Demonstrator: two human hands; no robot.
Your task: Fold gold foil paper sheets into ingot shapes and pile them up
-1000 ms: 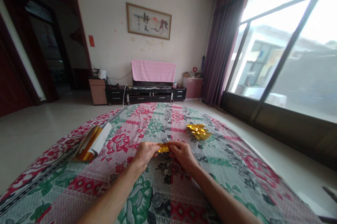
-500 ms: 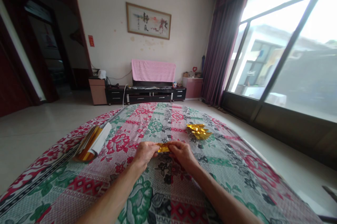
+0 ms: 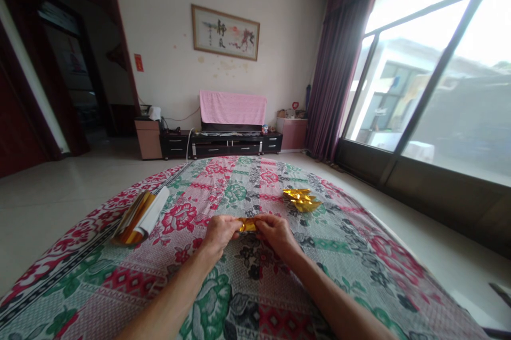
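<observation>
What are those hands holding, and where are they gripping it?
A piece of shiny gold paper: the left hand pinches its left end, the right hand its right end.

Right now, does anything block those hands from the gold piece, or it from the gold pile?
Nothing visible separates the left hand or right hand from the gold piece; both grip its ends. Toward the gold pile, beyond and to the right, the right hand sits partly between; otherwise only cloth shows.
</observation>
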